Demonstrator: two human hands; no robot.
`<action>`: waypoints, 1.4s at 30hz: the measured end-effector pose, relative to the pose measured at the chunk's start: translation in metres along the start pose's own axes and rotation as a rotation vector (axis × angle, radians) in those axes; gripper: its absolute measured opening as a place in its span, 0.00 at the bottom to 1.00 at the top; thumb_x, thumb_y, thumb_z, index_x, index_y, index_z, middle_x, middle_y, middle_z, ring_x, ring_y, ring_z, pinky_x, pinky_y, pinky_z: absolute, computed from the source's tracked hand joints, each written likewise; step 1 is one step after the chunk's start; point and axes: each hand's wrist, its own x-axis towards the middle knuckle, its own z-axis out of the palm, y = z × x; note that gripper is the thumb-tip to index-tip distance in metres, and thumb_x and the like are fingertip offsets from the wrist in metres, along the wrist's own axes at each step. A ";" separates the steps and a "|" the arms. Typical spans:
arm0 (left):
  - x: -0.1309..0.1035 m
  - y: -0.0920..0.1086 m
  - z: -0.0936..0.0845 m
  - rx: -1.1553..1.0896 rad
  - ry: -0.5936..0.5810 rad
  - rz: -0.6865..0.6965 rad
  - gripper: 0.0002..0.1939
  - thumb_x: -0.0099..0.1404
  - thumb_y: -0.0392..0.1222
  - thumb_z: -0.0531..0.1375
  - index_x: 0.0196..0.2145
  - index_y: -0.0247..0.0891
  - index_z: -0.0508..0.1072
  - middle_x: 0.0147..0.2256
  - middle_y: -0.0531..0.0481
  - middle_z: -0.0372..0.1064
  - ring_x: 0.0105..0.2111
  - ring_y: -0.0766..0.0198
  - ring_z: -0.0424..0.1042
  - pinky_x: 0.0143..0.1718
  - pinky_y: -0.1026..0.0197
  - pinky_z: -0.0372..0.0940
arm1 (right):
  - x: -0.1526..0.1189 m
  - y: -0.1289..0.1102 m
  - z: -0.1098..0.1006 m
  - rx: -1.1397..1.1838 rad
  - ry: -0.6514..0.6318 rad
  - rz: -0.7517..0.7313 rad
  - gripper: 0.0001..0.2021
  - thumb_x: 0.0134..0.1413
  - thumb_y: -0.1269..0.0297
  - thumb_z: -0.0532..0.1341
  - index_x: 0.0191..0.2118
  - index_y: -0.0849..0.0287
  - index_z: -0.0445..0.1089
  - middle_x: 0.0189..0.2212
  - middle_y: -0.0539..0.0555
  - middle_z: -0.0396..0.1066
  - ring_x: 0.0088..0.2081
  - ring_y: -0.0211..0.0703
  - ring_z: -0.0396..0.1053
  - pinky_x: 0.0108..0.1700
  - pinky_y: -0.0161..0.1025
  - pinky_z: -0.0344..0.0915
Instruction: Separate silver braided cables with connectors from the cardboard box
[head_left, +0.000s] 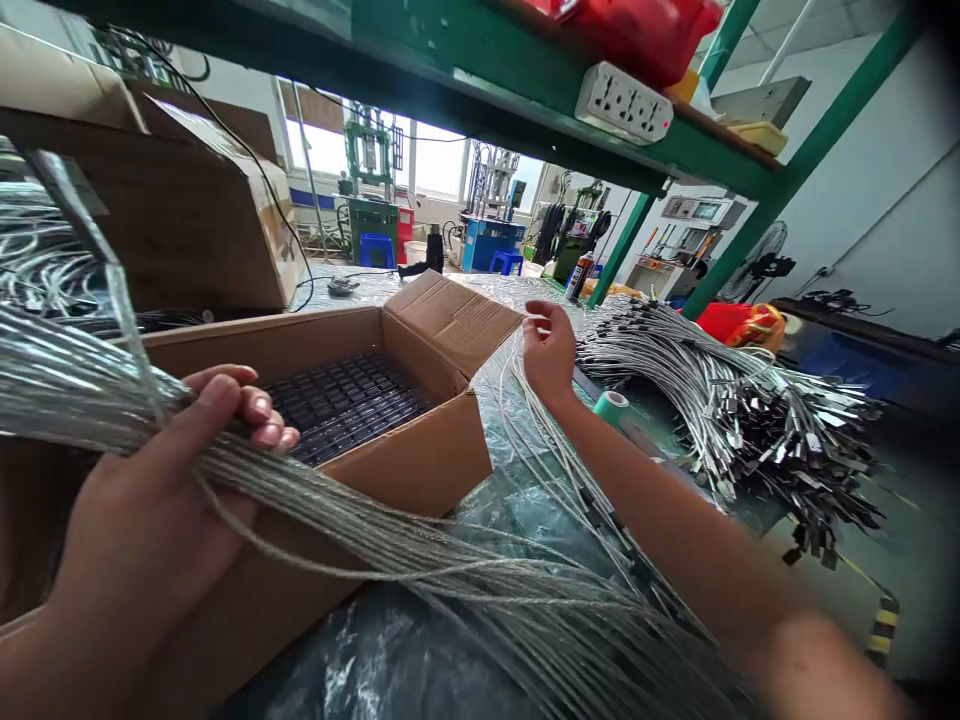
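Observation:
My left hand [161, 490] is closed around a thick bundle of thin grey cables [67, 385] that runs from the upper left down to the lower right. My right hand [547, 345], stretched out over the table, pinches a few strands [525, 400] pulled from that bundle, just past the flap of an open cardboard box [420, 460]. Inside the box lie rows of dark small parts [345, 400].
A large heap of cables with metal end tags [750, 410] lies at the right. A green tape roll [611, 405] sits by my right forearm. Another cardboard box [187, 210] stands at the back left. A green shelf frame [525, 90] with a power strip [622, 100] hangs overhead.

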 end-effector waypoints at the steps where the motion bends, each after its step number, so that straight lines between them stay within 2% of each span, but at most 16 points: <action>1: -0.001 0.001 0.002 -0.014 0.008 -0.022 0.05 0.66 0.28 0.56 0.33 0.31 0.72 0.25 0.53 0.66 0.25 0.69 0.66 0.26 0.67 0.67 | -0.006 -0.017 -0.001 0.038 0.060 -0.054 0.16 0.64 0.68 0.46 0.54 0.57 0.60 0.55 0.59 0.64 0.52 0.43 0.66 0.52 0.40 0.64; 3: -0.006 0.003 0.004 -0.041 0.000 -0.022 0.08 0.67 0.31 0.55 0.30 0.32 0.71 0.25 0.52 0.65 0.23 0.69 0.65 0.25 0.66 0.67 | -0.020 -0.051 -0.001 0.161 0.190 -0.265 0.13 0.61 0.70 0.49 0.48 0.54 0.63 0.49 0.56 0.68 0.49 0.44 0.67 0.52 0.43 0.64; 5: -0.017 0.006 0.003 -0.059 -0.034 0.043 0.08 0.67 0.37 0.58 0.29 0.34 0.70 0.25 0.53 0.65 0.23 0.69 0.65 0.25 0.66 0.66 | -0.035 -0.080 0.002 0.270 0.111 -0.449 0.10 0.61 0.71 0.51 0.43 0.53 0.66 0.43 0.53 0.70 0.47 0.44 0.68 0.52 0.43 0.65; 8: -0.041 0.010 -0.009 -0.074 -0.040 0.129 0.09 0.64 0.45 0.63 0.31 0.39 0.69 0.25 0.55 0.65 0.22 0.70 0.64 0.25 0.66 0.66 | -0.052 -0.111 0.018 0.291 -0.341 -0.603 0.08 0.62 0.70 0.54 0.42 0.54 0.70 0.40 0.51 0.72 0.43 0.41 0.70 0.48 0.39 0.66; 11: -0.065 0.008 -0.027 -0.008 0.062 0.188 0.11 0.62 0.49 0.64 0.31 0.41 0.67 0.24 0.58 0.63 0.18 0.71 0.61 0.20 0.67 0.63 | -0.055 -0.128 0.047 0.085 -0.856 -0.669 0.13 0.61 0.63 0.59 0.50 0.56 0.70 0.48 0.54 0.72 0.47 0.43 0.71 0.50 0.39 0.66; 13: -0.078 0.001 -0.041 0.085 0.109 0.179 0.12 0.62 0.50 0.63 0.30 0.41 0.67 0.22 0.59 0.62 0.15 0.73 0.58 0.16 0.68 0.59 | -0.052 -0.137 0.069 -0.052 -1.060 -0.704 0.16 0.60 0.59 0.61 0.52 0.57 0.70 0.50 0.56 0.73 0.50 0.46 0.71 0.51 0.39 0.66; 14: -0.083 -0.003 -0.048 0.136 0.117 0.155 0.12 0.62 0.50 0.63 0.30 0.41 0.67 0.21 0.59 0.61 0.13 0.74 0.57 0.15 0.69 0.57 | -0.051 -0.141 0.080 -0.099 -1.103 -0.720 0.17 0.59 0.59 0.62 0.52 0.57 0.71 0.51 0.57 0.73 0.50 0.48 0.71 0.51 0.40 0.66; 18: -0.102 -0.018 -0.074 0.255 0.150 0.079 0.16 0.61 0.56 0.63 0.30 0.40 0.68 0.19 0.59 0.60 0.11 0.76 0.54 0.11 0.72 0.50 | -0.050 -0.150 0.113 -0.245 -1.047 -0.748 0.16 0.55 0.65 0.65 0.50 0.59 0.72 0.51 0.62 0.72 0.51 0.58 0.70 0.52 0.46 0.65; 21: -0.117 -0.026 -0.088 0.206 0.235 0.069 0.18 0.60 0.57 0.63 0.29 0.40 0.67 0.20 0.59 0.60 0.11 0.76 0.54 0.11 0.73 0.50 | -0.049 -0.148 0.123 -0.377 -0.960 -0.707 0.13 0.57 0.68 0.61 0.49 0.62 0.72 0.49 0.66 0.72 0.50 0.62 0.70 0.49 0.49 0.66; 25: -0.132 -0.035 -0.103 0.077 0.341 0.064 0.18 0.60 0.57 0.63 0.28 0.40 0.65 0.18 0.58 0.60 0.12 0.75 0.53 0.13 0.71 0.53 | -0.027 -0.133 0.121 -0.548 -0.879 -0.625 0.13 0.62 0.72 0.55 0.49 0.63 0.71 0.49 0.65 0.71 0.50 0.56 0.70 0.49 0.48 0.65; 28: -0.136 -0.040 -0.114 0.114 0.326 0.041 0.18 0.58 0.56 0.65 0.27 0.41 0.66 0.19 0.56 0.63 0.12 0.72 0.56 0.13 0.69 0.54 | -0.007 -0.117 0.111 -0.681 -0.953 -0.574 0.07 0.62 0.66 0.59 0.41 0.63 0.73 0.40 0.58 0.75 0.42 0.46 0.73 0.47 0.46 0.68; 31: -0.135 -0.040 -0.114 0.215 0.301 -0.035 0.18 0.55 0.57 0.66 0.28 0.40 0.68 0.19 0.54 0.64 0.13 0.71 0.57 0.13 0.69 0.53 | -0.002 -0.103 0.100 -0.764 -0.993 -0.547 0.08 0.62 0.63 0.60 0.37 0.62 0.74 0.35 0.54 0.76 0.37 0.43 0.73 0.43 0.44 0.69; 34: -0.130 -0.038 -0.106 0.300 0.350 -0.083 0.20 0.53 0.58 0.68 0.26 0.39 0.69 0.19 0.54 0.64 0.14 0.71 0.58 0.14 0.69 0.56 | -0.011 -0.094 0.095 -0.776 -0.959 -0.574 0.08 0.61 0.67 0.59 0.40 0.62 0.75 0.39 0.60 0.77 0.41 0.49 0.74 0.44 0.42 0.67; 37: -0.127 -0.038 -0.101 0.317 0.405 -0.033 0.19 0.57 0.58 0.65 0.25 0.40 0.67 0.18 0.56 0.59 0.14 0.72 0.55 0.13 0.71 0.53 | -0.020 -0.089 0.099 -0.776 -0.970 -0.592 0.10 0.59 0.67 0.60 0.43 0.62 0.77 0.42 0.64 0.77 0.44 0.54 0.74 0.43 0.40 0.66; 39: -0.127 -0.040 -0.103 0.301 0.358 0.011 0.18 0.61 0.56 0.62 0.25 0.40 0.65 0.17 0.57 0.57 0.13 0.72 0.53 0.12 0.71 0.50 | -0.021 -0.088 0.102 -0.780 -0.982 -0.600 0.11 0.58 0.66 0.60 0.44 0.62 0.77 0.41 0.64 0.77 0.43 0.54 0.75 0.42 0.40 0.66; 42: -0.129 -0.041 -0.110 0.230 0.294 0.045 0.17 0.61 0.56 0.62 0.28 0.41 0.66 0.18 0.57 0.60 0.14 0.71 0.55 0.13 0.70 0.52 | -0.021 -0.085 0.104 -0.785 -0.971 -0.628 0.12 0.59 0.65 0.59 0.43 0.62 0.78 0.41 0.64 0.78 0.44 0.55 0.75 0.42 0.41 0.66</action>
